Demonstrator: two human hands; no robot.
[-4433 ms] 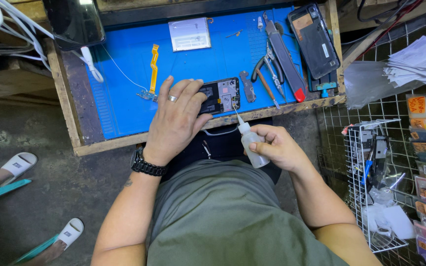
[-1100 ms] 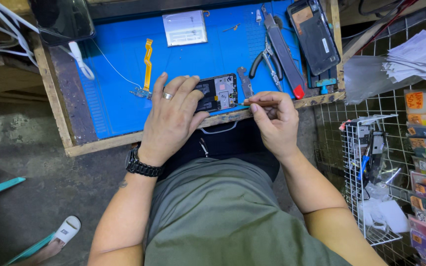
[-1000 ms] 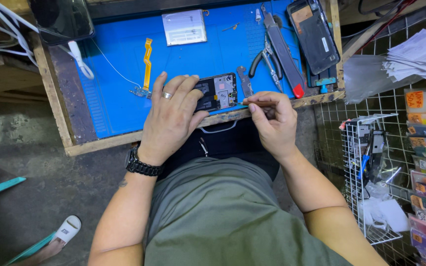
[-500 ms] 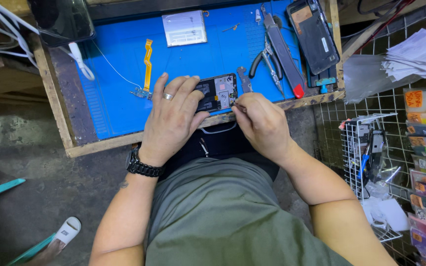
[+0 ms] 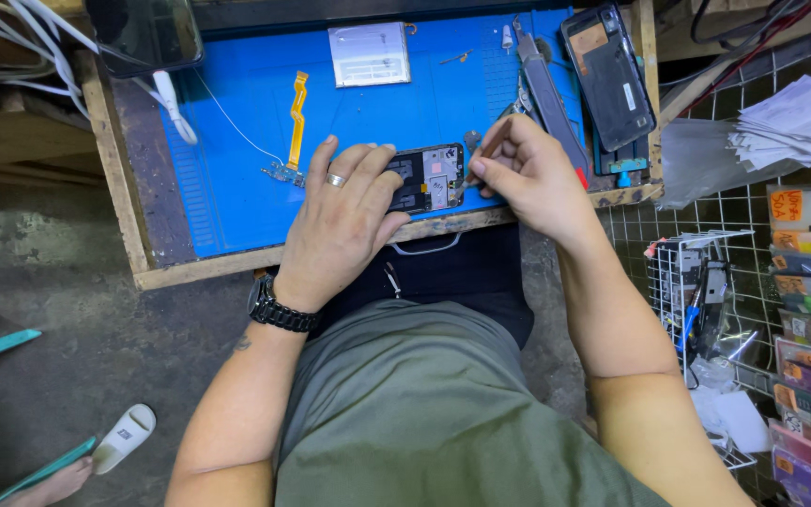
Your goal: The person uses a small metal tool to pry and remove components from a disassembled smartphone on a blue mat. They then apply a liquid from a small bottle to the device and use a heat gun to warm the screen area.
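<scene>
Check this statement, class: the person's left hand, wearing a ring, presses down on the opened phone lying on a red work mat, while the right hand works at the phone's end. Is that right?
One detail is wrong: the head view shows the work mat is blue, not red. The left hand, wearing a ring, does press on the opened phone, and the right hand works at its end.

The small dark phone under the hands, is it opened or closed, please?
Opened: the small dark phone lies with its back off, inner board and parts exposed.

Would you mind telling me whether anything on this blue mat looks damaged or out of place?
The opened phone under the left hand has its back off, with its insides bare. An orange flex cable lies loose on the blue mat. Nothing looks spilled.
</scene>
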